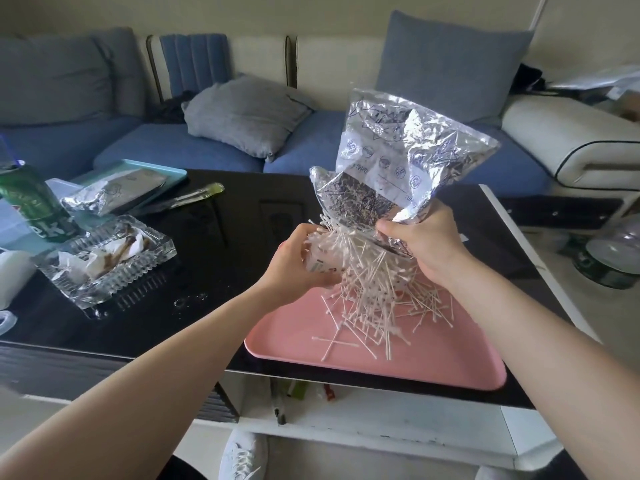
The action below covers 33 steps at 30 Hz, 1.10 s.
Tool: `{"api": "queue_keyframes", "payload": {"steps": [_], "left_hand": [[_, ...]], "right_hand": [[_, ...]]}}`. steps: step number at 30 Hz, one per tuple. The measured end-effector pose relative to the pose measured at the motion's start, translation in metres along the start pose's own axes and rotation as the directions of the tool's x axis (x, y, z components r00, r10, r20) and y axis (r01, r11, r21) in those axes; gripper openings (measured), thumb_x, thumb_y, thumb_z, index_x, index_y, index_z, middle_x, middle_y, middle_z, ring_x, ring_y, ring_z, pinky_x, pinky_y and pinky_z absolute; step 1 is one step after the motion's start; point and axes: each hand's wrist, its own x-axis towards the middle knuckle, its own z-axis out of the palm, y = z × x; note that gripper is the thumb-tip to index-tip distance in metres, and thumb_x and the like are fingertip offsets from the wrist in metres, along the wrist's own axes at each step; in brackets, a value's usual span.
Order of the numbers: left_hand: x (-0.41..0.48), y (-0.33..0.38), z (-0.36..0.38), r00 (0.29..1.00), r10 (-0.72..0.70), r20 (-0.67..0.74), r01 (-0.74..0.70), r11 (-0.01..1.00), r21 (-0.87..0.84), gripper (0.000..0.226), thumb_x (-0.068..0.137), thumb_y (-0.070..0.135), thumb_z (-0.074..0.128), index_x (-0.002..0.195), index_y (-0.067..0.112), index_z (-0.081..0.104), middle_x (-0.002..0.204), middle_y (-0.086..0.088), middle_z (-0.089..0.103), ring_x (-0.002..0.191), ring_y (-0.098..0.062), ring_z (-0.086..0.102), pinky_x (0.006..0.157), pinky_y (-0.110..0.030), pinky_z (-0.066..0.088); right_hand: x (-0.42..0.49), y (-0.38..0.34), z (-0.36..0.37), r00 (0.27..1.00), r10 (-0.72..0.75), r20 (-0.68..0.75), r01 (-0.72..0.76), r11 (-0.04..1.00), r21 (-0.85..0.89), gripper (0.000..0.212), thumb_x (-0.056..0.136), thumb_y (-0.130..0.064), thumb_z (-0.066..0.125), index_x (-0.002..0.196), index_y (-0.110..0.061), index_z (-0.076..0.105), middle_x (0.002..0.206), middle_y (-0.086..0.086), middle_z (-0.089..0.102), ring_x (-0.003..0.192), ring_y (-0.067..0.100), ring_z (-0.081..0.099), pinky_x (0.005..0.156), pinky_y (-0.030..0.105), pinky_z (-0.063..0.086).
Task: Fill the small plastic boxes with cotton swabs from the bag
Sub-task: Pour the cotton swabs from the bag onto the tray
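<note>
Head camera looks down on a glossy black tabletop [207, 244] whose near edge runs across the lower picture. A bare stretch of it, dotted with a few water drops [190, 299], lies open between the things at the left and a flat pink plastic tray [433, 362] at the right. The tray's near rim sits close to the table's near edge. Above the tray's far end the left hand [298, 265] grips a small clear plastic box [320, 263], largely hidden by swabs. Just beside it the right hand [422, 244] clutches the downturned mouth of a crinkled silver foil bag [408, 157], held upended. White cotton swabs [374, 299] bristle from that mouth over the box and lie heaped and scattered on the tray below. Along the left side stand a green drink can [33, 202], a square cut-glass ashtray [104, 261] holding crumpled scraps, a second foil pouch [114, 195] on a pale teal tray [166, 171], and a clear-handled tool [187, 197], all well apart from the hands. Beyond the table stretches a blue fabric sofa [194, 150] with a grey cushion [246, 112] and a cream arm at the right. A white shoe [242, 455] shows on the floor under the table's near edge.
</note>
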Motion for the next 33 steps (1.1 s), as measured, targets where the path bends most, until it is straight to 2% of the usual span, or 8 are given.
{"api": "queue_keyframes", "payload": {"steps": [2, 9, 12, 15, 19, 24, 28, 33], "left_hand": [[-0.001, 0.002, 0.0, 1.0, 0.0, 0.006, 0.0, 1.0, -0.014, 0.074, 0.063, 0.022, 0.096, 0.122, 0.031, 0.053, 0.106, -0.002, 0.068, 0.092, -0.019, 0.072, 0.076, -0.043, 0.063], [-0.001, 0.003, 0.002, 1.0, 0.001, -0.023, 0.0, 0.999, 0.032, 0.077, 0.061, 0.027, 0.097, 0.122, 0.029, 0.051, 0.105, 0.001, 0.069, 0.088, -0.017, 0.071, 0.081, -0.042, 0.062], [-0.001, 0.001, 0.004, 1.0, -0.013, -0.026, 0.014, 0.999, 0.045, 0.08, 0.059, 0.03, 0.098, 0.125, 0.03, 0.051, 0.105, 0.002, 0.069, 0.089, -0.016, 0.071, 0.082, -0.041, 0.061], [0.0, -0.001, 0.001, 0.999, -0.033, -0.027, 0.036, 0.993, 0.113, 0.083, 0.052, 0.042, 0.096, 0.12, 0.036, 0.05, 0.107, 0.002, 0.066, 0.092, -0.019, 0.069, 0.082, -0.045, 0.06], [0.0, -0.003, 0.0, 0.998, -0.057, -0.012, 0.058, 0.99, 0.131, 0.066, 0.062, 0.018, 0.092, 0.113, 0.029, 0.051, 0.108, 0.001, 0.064, 0.092, -0.023, 0.068, 0.072, -0.041, 0.062], [0.003, -0.003, 0.0, 0.998, -0.06, 0.031, 0.055, 0.986, 0.157, 0.073, 0.061, 0.023, 0.092, 0.121, 0.029, 0.05, 0.109, -0.003, 0.065, 0.09, -0.023, 0.067, 0.074, -0.034, 0.06], [0.002, -0.005, 0.001, 0.997, -0.047, 0.064, 0.033, 0.979, 0.203, 0.083, 0.05, 0.048, 0.088, 0.123, 0.035, 0.05, 0.119, -0.002, 0.058, 0.097, -0.017, 0.062, 0.077, -0.027, 0.054], [0.002, -0.01, -0.004, 0.998, -0.061, 0.028, 0.055, 0.98, 0.193, 0.075, 0.063, 0.027, 0.093, 0.125, 0.03, 0.052, 0.115, 0.003, 0.063, 0.094, -0.015, 0.066, 0.077, -0.032, 0.059]], "right_hand": [[0.0, 0.005, 0.0, 0.999, -0.022, 0.039, 0.024, 0.999, -0.039, 0.039, 0.072, 0.007, 0.084, 0.093, -0.022, 0.07, 0.082, -0.003, 0.074, 0.079, 0.013, 0.071, 0.083, 0.029, 0.058], [0.0, 0.01, 0.001, 0.988, -0.032, 0.152, 0.059, 0.983, -0.174, 0.053, 0.07, -0.002, 0.089, 0.117, -0.016, 0.069, 0.105, -0.003, 0.075, 0.1, 0.011, 0.071, 0.091, 0.022, 0.052], [0.001, 0.01, 0.001, 0.993, -0.034, 0.116, 0.057, 0.979, -0.198, 0.046, 0.07, -0.002, 0.088, 0.111, -0.012, 0.071, 0.1, 0.003, 0.076, 0.097, 0.017, 0.072, 0.093, 0.029, 0.055], [0.002, 0.008, 0.001, 0.997, -0.041, 0.065, 0.049, 0.989, -0.14, 0.041, 0.071, 0.004, 0.086, 0.103, -0.017, 0.071, 0.093, -0.005, 0.074, 0.086, 0.006, 0.072, 0.082, 0.02, 0.055], [0.003, 0.004, 0.001, 1.0, -0.014, 0.002, 0.014, 1.0, -0.028, 0.042, 0.071, 0.008, 0.084, 0.096, -0.022, 0.069, 0.091, -0.006, 0.074, 0.081, 0.0, 0.071, 0.075, 0.015, 0.053], [0.002, -0.005, 0.005, 0.998, -0.029, -0.048, 0.031, 0.998, 0.051, 0.04, 0.073, 0.009, 0.082, 0.092, -0.023, 0.067, 0.09, -0.007, 0.072, 0.077, -0.005, 0.069, 0.069, 0.008, 0.05], [0.0, -0.002, 0.009, 0.998, -0.006, -0.061, 0.008, 1.0, 0.03, 0.036, 0.073, 0.005, 0.084, 0.099, -0.015, 0.07, 0.093, -0.001, 0.074, 0.084, 0.006, 0.071, 0.076, 0.018, 0.052], [0.009, 0.002, 0.005, 0.979, 0.142, -0.146, -0.115, 0.977, 0.179, 0.054, 0.066, -0.004, 0.09, 0.112, -0.015, 0.065, 0.109, 0.002, 0.072, 0.104, 0.015, 0.068, 0.095, 0.032, 0.051]]}}
